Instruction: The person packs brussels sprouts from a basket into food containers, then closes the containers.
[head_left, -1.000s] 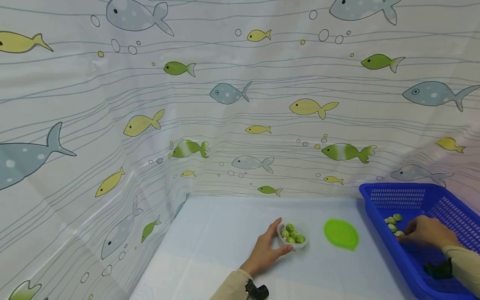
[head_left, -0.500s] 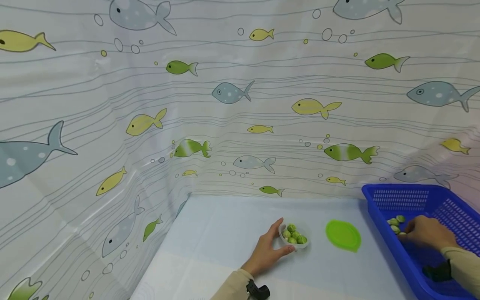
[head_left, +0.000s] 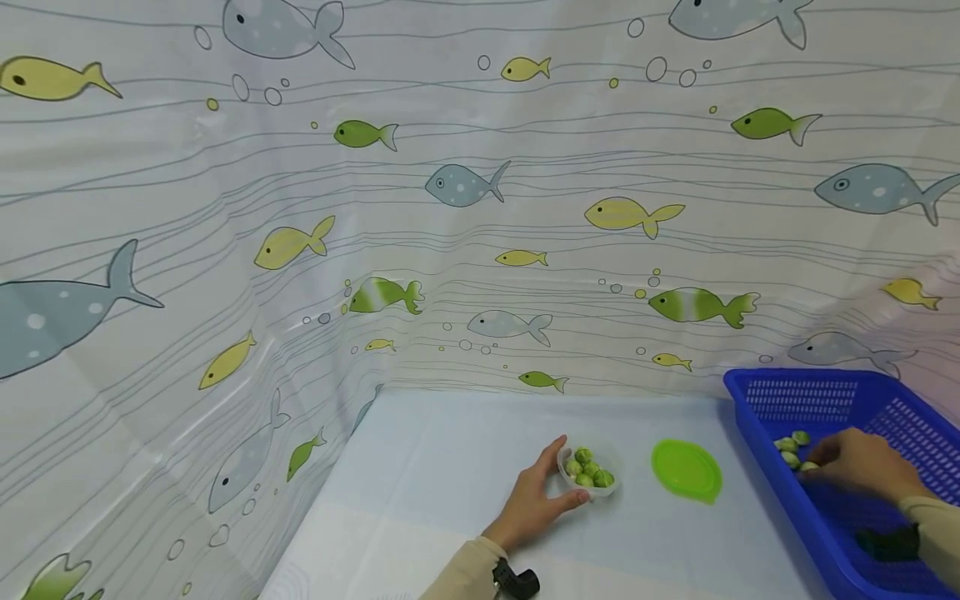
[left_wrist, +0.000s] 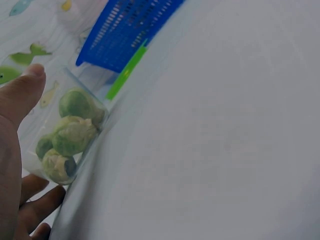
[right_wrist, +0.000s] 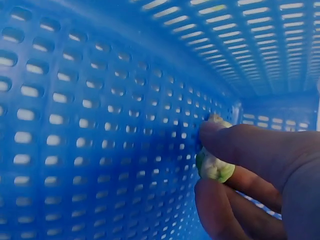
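My left hand [head_left: 527,506] holds a small clear plastic container [head_left: 591,492] on the white table, thumb on the near side and fingers on the far side. Several green Brussels sprouts [left_wrist: 75,135] sit inside it, seen through its wall in the left wrist view. Inside the blue basket [head_left: 780,508] at the right, my right hand [head_left: 862,467] pinches a Brussels sprout [right_wrist: 217,167] between thumb and fingers, close to the perforated wall. Several more sprouts [head_left: 787,450] lie in the basket just beyond the fingertips.
A bright green lid [head_left: 686,469] lies flat on the white table [head_left: 420,467] between the container and the basket. A fish-patterned curtain [head_left: 450,250] rises behind the table and along its left side. A dark object [head_left: 887,543] shows under the right wrist.
The head view has shifted slightly. My right hand stays low in the basket at the sprouts, its wrist a little farther right. The left hand and container keep their place.
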